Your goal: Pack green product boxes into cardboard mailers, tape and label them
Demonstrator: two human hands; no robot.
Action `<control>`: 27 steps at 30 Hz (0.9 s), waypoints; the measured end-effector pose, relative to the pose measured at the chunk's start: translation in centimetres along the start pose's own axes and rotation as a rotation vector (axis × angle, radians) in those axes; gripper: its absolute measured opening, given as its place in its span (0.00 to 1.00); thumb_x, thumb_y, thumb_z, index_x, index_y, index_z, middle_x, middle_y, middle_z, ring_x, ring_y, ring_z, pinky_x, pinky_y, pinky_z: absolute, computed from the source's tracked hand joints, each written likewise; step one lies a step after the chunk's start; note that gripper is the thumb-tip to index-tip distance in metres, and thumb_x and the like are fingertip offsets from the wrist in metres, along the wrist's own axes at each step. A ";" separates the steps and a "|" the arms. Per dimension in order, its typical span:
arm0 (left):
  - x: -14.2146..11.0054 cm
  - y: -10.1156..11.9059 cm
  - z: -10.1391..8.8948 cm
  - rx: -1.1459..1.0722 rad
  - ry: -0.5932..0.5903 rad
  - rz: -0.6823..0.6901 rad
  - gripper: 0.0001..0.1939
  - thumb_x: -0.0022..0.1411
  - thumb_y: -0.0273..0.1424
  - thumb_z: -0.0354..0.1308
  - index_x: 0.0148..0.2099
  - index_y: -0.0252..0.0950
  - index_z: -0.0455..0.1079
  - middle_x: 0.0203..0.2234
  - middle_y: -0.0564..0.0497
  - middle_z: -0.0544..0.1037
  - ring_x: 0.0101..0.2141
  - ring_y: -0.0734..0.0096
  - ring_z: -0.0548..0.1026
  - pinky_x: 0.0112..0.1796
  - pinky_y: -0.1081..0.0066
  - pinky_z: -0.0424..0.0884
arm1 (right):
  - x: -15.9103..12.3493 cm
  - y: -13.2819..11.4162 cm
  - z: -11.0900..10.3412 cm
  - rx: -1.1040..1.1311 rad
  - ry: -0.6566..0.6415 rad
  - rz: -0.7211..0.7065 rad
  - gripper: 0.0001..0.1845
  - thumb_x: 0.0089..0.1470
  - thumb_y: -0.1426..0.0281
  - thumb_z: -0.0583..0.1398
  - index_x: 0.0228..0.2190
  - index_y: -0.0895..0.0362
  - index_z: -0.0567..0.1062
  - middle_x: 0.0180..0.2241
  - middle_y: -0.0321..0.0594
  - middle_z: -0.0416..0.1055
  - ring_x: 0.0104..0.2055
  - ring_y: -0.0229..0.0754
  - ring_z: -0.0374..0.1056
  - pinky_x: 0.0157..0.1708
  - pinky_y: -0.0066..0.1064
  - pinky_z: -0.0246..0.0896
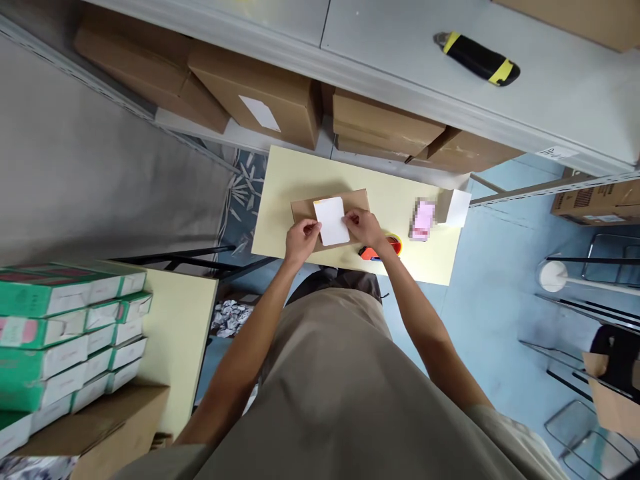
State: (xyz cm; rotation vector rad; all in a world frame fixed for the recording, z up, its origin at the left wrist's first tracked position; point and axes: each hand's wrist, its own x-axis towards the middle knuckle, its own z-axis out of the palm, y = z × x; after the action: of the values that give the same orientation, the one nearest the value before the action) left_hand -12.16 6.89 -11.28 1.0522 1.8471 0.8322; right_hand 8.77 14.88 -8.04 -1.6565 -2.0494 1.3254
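White sheet: being held by both hands over the cardboard piece, near the middle of the pale yellow table; the white sheet is being kept roughly flat.
Left hand: the sheet's left edge is being pinched between thumb and fingertips by the left hand.
Right hand: the opposite edge is being pinched by the right hand, with the fingers being kept curled.
Cardboard piece: the brown cardboard piece is being partly covered by the sheet and the hands; whether it is being touched by them cannot be told.
Tape dispenser: the orange tape dispenser is being partly hidden by the right wrist, near the table's near edge.
Pink item: the pink item, being blurred by pixelation, is lying beside the white box at the table's right end.
Shelf: the black and yellow cutter is being supported by the grey shelf; brown cartons are being stored beneath.
Green boxes: stacked green boxes are being seen at the left.
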 end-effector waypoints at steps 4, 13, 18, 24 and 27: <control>1.2 0.2 0.3 0.126 0.012 -0.028 0.10 0.66 0.38 0.63 0.41 0.38 0.81 0.37 0.47 0.86 0.38 0.60 0.80 0.46 0.63 0.74 | 1.7 0.7 0.3 -0.045 -0.042 0.038 0.10 0.68 0.68 0.61 0.40 0.57 0.83 0.41 0.43 0.85 0.41 0.44 0.76 0.46 0.32 0.69; 1.2 -0.3 0.3 0.164 0.000 -0.010 0.09 0.65 0.37 0.65 0.39 0.38 0.82 0.34 0.47 0.86 0.37 0.59 0.80 0.43 0.63 0.73 | 1.4 0.2 0.3 -0.151 -0.072 0.075 0.09 0.67 0.72 0.62 0.42 0.56 0.84 0.44 0.41 0.85 0.43 0.45 0.77 0.46 0.33 0.71; 1.1 -0.3 0.4 0.191 -0.007 0.002 0.08 0.65 0.36 0.65 0.39 0.39 0.82 0.34 0.47 0.86 0.37 0.58 0.80 0.44 0.63 0.73 | 1.4 0.2 0.7 -0.194 -0.054 0.087 0.09 0.68 0.71 0.62 0.44 0.56 0.84 0.45 0.42 0.85 0.44 0.46 0.78 0.48 0.34 0.71; 1.0 0.1 0.7 0.228 -0.015 0.003 0.07 0.67 0.35 0.64 0.38 0.39 0.80 0.36 0.43 0.86 0.40 0.54 0.81 0.47 0.60 0.73 | 1.5 -0.1 1.5 -0.233 -0.026 0.117 0.10 0.67 0.72 0.61 0.43 0.57 0.84 0.44 0.44 0.85 0.46 0.47 0.79 0.52 0.36 0.72; 0.8 0.3 1.1 0.245 0.004 0.025 0.06 0.67 0.33 0.62 0.37 0.40 0.78 0.35 0.42 0.84 0.41 0.52 0.81 0.50 0.57 0.73 | 1.7 -0.7 2.0 -0.269 -0.005 0.159 0.11 0.67 0.73 0.61 0.43 0.57 0.85 0.45 0.46 0.85 0.49 0.51 0.80 0.54 0.38 0.72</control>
State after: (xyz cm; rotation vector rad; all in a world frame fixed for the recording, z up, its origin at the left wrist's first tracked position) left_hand -11.31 7.93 -11.74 1.2277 1.9786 0.6326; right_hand 6.42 15.30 -9.35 -1.9659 -2.2207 1.1369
